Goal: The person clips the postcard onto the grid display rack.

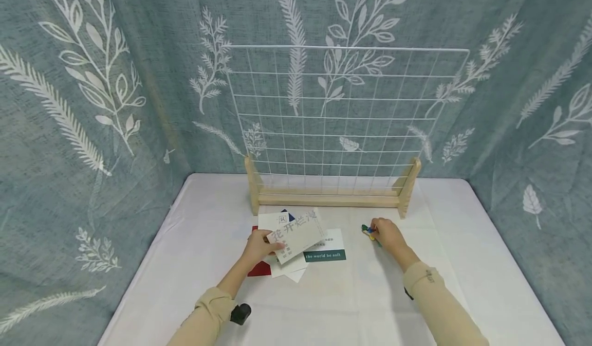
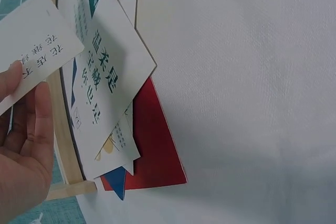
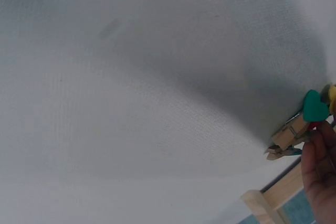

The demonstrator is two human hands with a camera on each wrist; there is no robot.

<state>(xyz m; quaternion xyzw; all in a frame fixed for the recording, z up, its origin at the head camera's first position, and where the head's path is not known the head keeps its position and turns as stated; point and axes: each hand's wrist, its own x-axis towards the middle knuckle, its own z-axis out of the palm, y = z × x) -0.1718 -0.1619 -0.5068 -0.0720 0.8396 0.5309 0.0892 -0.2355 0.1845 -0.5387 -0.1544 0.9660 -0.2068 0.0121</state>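
Fingers (image 3: 320, 153) on small wooden clips (image 3: 294, 132) with coloured hearts

Grey-blue cloth (image 1: 152, 78) printed with white leaves and fern sprays hangs across the back and both sides of the frame. In the lower middle lies a white surface (image 1: 351, 305), evenly lit, with soft shadows toward its near edge.

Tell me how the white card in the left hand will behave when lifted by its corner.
The white card, pinched at one end by the left hand, juts out flat without sagging, so it is probably stiff. It looks thin, so likely light. Its smooth printed face may slip in a loose pinch.
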